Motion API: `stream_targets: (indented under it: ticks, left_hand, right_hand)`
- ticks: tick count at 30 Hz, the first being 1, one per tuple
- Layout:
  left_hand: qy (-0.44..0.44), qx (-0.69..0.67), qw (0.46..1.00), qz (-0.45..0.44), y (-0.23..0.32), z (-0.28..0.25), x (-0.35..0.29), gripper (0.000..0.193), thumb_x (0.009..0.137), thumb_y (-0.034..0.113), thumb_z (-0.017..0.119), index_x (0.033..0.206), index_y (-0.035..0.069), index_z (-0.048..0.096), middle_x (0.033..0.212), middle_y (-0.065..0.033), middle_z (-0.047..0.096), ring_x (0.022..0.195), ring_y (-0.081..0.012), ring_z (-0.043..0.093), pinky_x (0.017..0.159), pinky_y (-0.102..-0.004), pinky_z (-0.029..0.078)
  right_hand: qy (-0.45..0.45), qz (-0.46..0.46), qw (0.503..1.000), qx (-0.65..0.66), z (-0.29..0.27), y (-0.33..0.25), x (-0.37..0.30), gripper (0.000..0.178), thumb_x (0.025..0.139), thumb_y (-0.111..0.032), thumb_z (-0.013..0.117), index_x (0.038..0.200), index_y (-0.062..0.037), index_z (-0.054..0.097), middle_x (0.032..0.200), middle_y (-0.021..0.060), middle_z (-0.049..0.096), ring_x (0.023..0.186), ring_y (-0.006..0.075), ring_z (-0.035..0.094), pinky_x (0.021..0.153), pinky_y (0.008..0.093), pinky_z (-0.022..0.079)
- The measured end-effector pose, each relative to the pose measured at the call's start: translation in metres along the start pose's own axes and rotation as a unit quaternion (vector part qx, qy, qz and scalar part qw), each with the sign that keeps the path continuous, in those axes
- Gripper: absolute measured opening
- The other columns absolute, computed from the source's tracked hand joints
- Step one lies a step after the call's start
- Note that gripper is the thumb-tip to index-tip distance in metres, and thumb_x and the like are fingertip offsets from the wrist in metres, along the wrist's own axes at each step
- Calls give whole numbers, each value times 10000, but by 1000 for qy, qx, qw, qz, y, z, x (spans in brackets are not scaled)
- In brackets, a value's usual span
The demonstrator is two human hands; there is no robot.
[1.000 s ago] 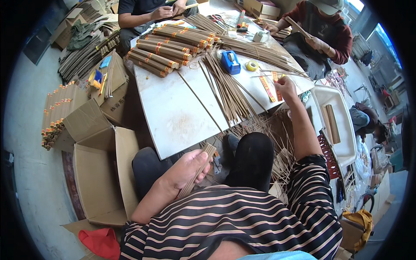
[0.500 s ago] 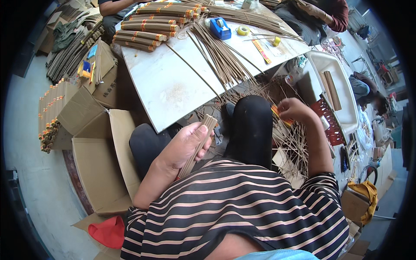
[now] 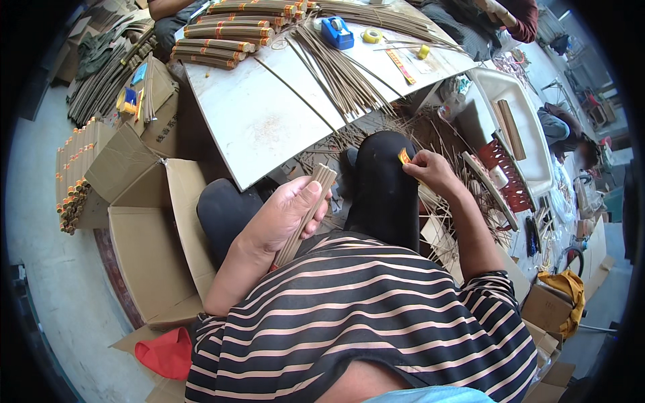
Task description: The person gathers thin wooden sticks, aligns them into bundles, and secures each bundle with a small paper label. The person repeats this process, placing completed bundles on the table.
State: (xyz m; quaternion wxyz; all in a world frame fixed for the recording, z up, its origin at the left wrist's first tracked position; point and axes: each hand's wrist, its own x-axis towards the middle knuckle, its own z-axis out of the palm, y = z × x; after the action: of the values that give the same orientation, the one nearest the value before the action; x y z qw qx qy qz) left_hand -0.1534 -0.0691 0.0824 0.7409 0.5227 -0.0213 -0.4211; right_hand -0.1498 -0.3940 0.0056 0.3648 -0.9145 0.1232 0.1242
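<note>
Right grip [image 3: 433,171] moved inward, pinching label [image 3: 404,156], left grip [image 3: 290,205] holding sticks [image 3: 325,176]

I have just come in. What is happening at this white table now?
A person in a striped shirt is at a white table. The left hand grips a bundle of thin brown sticks; the right hand pinches a small red-and-yellow strip near the right knee, apart from the bundle. On the table lie loose sticks, banded bundles and a blue tape dispenser. An open cardboard box stands at the person's left.
</note>
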Motion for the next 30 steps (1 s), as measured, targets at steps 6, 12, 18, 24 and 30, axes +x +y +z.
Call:
stream_targets:
  ticks: [6, 12, 18, 24, 30]
  left_hand:
    - [16, 10, 1000, -12, 4, 5, -5, 356, 933, 382, 463, 983, 30, 480, 698, 12, 479, 523, -29, 419, 449, -149, 348]
    - [16, 29, 999, 12, 3, 3, -9, 360, 941, 366, 452, 979, 8, 479, 695, 8, 479, 532, -34, 426, 457, -165, 362]
    - [27, 39, 999, 21, 5, 6, -11, 427, 924, 406, 474, 1065, 3, 487, 710, 5, 480, 548, -22, 433, 463, -138, 359]
    - [37, 42, 998, 27, 1, 2, -10, 446, 925, 401, 473, 1117, -1, 483, 711, 5, 473, 552, -24, 425, 475, -133, 359]
    - [35, 43, 998, 24, 3, 4, -9, 425, 934, 372, 469, 1125, -7, 481, 711, 2, 468, 550, -24, 416, 478, -130, 356]
  right_hand:
    - [100, 4, 994, 50, 13, -2, -4, 406, 698, -215, 741, 965, 14, 539, 848, 118, 598, 748, 173, 563, 669, 322, 460]
    - [11, -85, 973, 215, 3, -74, -38, 129, 824, -127, 645, 808, -1, 620, 644, -25, 544, 583, 30, 467, 532, 184, 368]
    - [-193, -147, 906, 348, 20, -141, -73, 141, 894, -113, 559, 964, 6, 587, 726, -2, 568, 577, 37, 485, 526, 173, 412]
    - [-163, -144, 929, 300, 23, -152, -73, 176, 910, -163, 548, 928, 8, 582, 684, -12, 537, 537, 30, 444, 480, 170, 368]
    - [-160, -102, 945, 266, 29, -161, -71, 238, 906, -213, 562, 824, 7, 600, 599, -34, 493, 509, 23, 404, 451, 178, 325]
